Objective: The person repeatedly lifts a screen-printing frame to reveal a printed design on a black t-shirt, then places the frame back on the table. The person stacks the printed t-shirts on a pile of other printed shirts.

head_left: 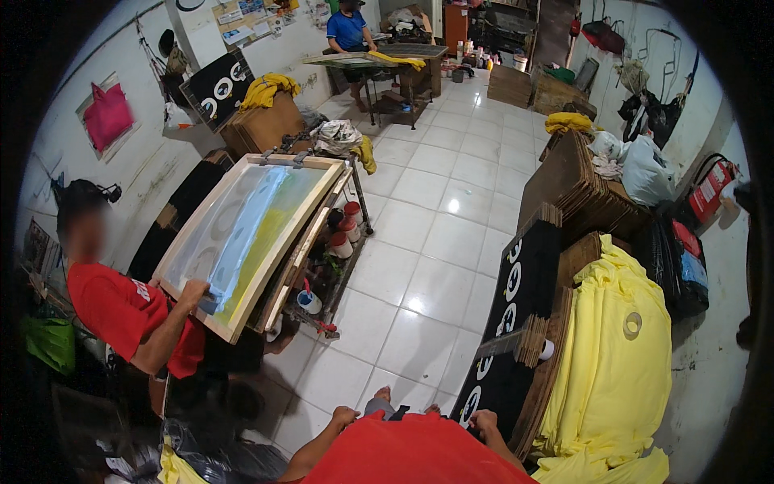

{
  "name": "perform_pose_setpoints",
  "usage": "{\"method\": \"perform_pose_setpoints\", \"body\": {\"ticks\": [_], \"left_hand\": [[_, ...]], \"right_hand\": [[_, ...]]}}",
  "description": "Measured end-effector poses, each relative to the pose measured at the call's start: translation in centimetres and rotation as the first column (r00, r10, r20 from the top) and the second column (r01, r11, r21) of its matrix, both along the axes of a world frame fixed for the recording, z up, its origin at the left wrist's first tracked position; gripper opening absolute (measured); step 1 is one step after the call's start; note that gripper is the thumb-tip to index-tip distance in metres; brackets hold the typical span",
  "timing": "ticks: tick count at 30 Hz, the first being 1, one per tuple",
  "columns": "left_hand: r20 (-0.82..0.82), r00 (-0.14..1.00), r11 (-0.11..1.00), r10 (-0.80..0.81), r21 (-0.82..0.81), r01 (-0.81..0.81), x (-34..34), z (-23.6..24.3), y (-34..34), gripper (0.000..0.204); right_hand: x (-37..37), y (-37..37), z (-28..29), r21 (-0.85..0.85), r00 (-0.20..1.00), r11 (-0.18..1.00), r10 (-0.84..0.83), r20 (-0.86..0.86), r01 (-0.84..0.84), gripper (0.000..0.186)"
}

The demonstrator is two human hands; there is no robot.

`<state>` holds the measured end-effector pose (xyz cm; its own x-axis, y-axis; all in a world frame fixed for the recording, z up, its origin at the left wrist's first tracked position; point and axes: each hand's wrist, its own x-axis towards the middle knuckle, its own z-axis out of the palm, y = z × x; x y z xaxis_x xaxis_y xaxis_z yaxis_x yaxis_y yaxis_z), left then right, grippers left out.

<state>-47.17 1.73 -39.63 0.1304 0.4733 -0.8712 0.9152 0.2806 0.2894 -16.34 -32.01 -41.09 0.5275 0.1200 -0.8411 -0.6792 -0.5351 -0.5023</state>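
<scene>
My left hand hangs low beside my red shirt, fingers curled in, with nothing visible in it. On the other side my right hand is closed too, at the near end of a black printed panel with white ring shapes. Whether it touches or grips the panel's edge I cannot tell. That panel lies over stacked brown boards. Right of the boards is a big heap of yellow cloth with a tape roll lying on it.
At left, a person in red holds a wooden-framed screen on a table with paint containers below. Another person in blue stands at a far table. Cardboard stacks and bags line the right wall.
</scene>
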Motion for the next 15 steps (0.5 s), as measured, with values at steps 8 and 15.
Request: {"method": "perform_pose_setpoints", "body": {"ticks": [8, 15], "left_hand": [[0.021, 1.000, 1.000, 0.005, 0.021, -0.006, -1.0, -1.0, -0.8, 0.022], [0.077, 0.992, 0.995, 0.097, -0.025, -0.095, 0.2, -1.5, 0.0, 0.020]], "right_hand": [[-1.9, -1.8, 0.0, -0.103, 0.992, 0.990, 0.083, -0.095, -0.093, 0.013], [-1.8, -0.2, 3.2, -0.133, 0.998, 0.991, 0.021, -0.065, -0.030, 0.015]]}}
